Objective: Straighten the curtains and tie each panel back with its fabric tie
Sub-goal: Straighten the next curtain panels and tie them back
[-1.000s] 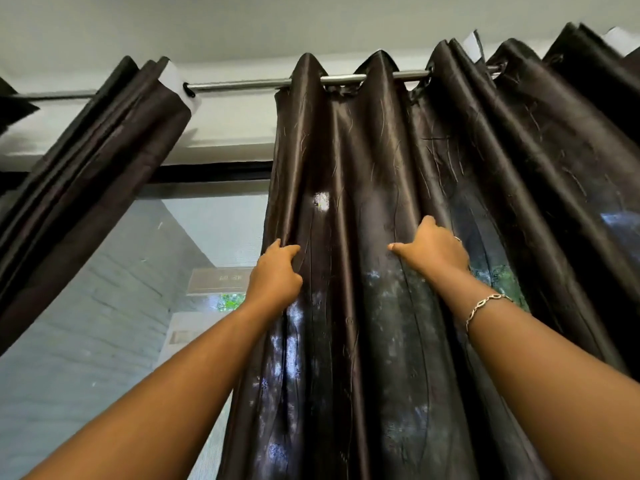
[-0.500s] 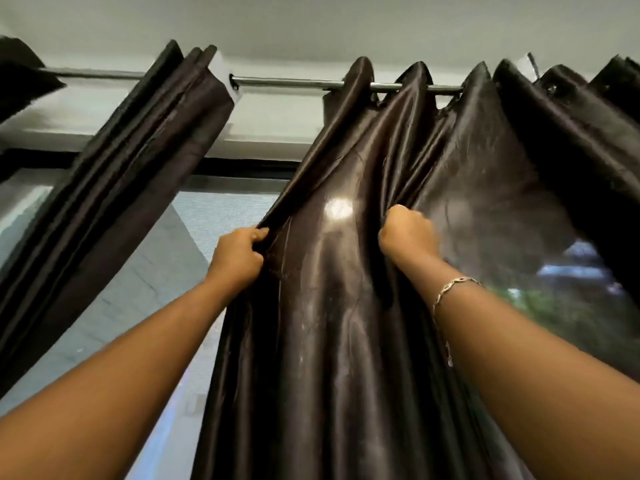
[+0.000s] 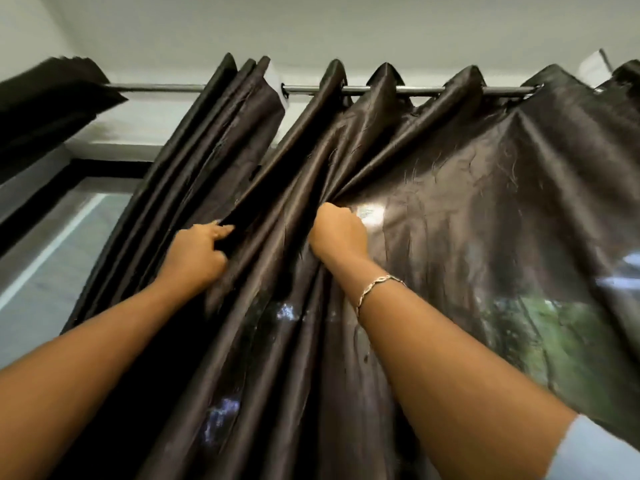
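A dark brown glossy curtain panel (image 3: 467, 209) hangs by eyelets from a metal rod (image 3: 374, 90) and spreads across the right half of the view. A second, bunched panel (image 3: 207, 147) hangs just left of it, its folds touching the first. My left hand (image 3: 197, 254) pinches the leading edge fold of the right panel. My right hand (image 3: 339, 233), with a bracelet on the wrist, grips a fold a little further right. No fabric tie shows.
A third dark curtain piece (image 3: 52, 95) sits on the rod at the far left. Behind the curtains are a window pane (image 3: 52, 258) with a black frame and a white ceiling (image 3: 311, 26). Green foliage glows through the fabric at lower right.
Both hands have drawn the right panel leftward along the rod until it meets the bunched panel. The gap of window between them has closed, and the fabric on the right is stretched flatter.
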